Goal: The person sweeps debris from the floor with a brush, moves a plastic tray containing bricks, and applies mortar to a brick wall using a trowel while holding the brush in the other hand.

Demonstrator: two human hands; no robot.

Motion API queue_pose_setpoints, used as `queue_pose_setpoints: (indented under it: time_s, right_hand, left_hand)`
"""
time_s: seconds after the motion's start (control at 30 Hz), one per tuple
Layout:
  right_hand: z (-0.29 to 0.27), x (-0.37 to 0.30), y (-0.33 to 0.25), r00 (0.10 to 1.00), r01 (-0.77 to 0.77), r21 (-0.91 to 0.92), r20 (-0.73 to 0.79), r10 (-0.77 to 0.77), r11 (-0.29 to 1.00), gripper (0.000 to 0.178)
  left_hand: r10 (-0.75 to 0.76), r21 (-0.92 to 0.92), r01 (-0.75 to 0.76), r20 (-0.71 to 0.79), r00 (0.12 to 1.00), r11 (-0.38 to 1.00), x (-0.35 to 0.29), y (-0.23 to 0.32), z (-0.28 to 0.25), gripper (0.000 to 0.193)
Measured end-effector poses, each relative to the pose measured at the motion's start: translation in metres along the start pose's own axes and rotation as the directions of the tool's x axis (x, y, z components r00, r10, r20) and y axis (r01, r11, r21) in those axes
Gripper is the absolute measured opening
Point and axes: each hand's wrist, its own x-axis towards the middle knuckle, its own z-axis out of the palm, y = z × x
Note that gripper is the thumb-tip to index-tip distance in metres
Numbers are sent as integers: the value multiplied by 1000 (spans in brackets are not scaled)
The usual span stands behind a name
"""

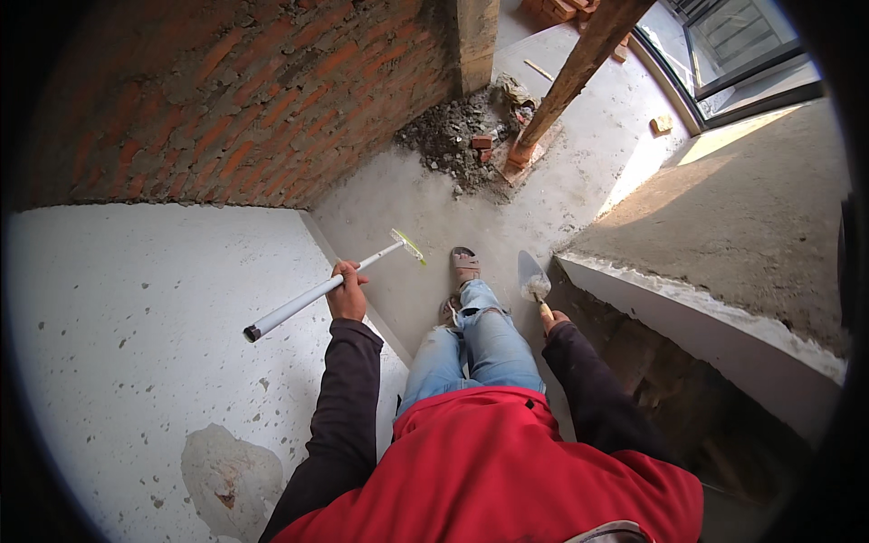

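My left hand (348, 291) is wrapped round the white pole of a long-handled brush (303, 301). Its yellow-green bristled head points away from me over the floor, and the dark-capped end sticks out to the left. On the other side, my right hand (553, 319) grips a pointing trowel (533, 276) by its wooden handle. The trowel's grey metal blade points forward, with pale residue near the handle. Both tools are held apart from each other, on either side of my legs.
A brick wall (244, 109) rises ahead left, above a spotted white wall (136, 335). Rubble (450, 140) with loose bricks lies around a wooden post (579, 77). At right stands a low plastered wall (724, 208) beside a dark recess. A black-framed window (751, 54) is far right.
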Motion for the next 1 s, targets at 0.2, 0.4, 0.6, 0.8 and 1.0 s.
queue_pose_setpoints:
  time_s: [0.2,0.4,0.6,0.8,1.0]
  right_hand:
    - [77,185,-71,999,-39,-92,16,41,995,45]
    - [156,332,-73,999,-43,-50,-4,43,998,42]
    - [224,436,-100,988,88,-25,-122,-90,996,44]
    - [268,544,-250,978,187,40,-96,-183,981,49]
    - [306,574,-298,977,208,105,-75,-201,973,55]
  left_hand:
    - [13,-80,-22,-104,994,997,117,-32,54,48]
    - [49,37,-41,-233,971,998,218,-96,108,57]
    - [317,144,-282,-395,862,948,291,-149,128,52]
    - [466,201,-430,-535,705,880,329,-184,124,43]
    - [436,115,-456,-561,703,883,339,-189,115,39]
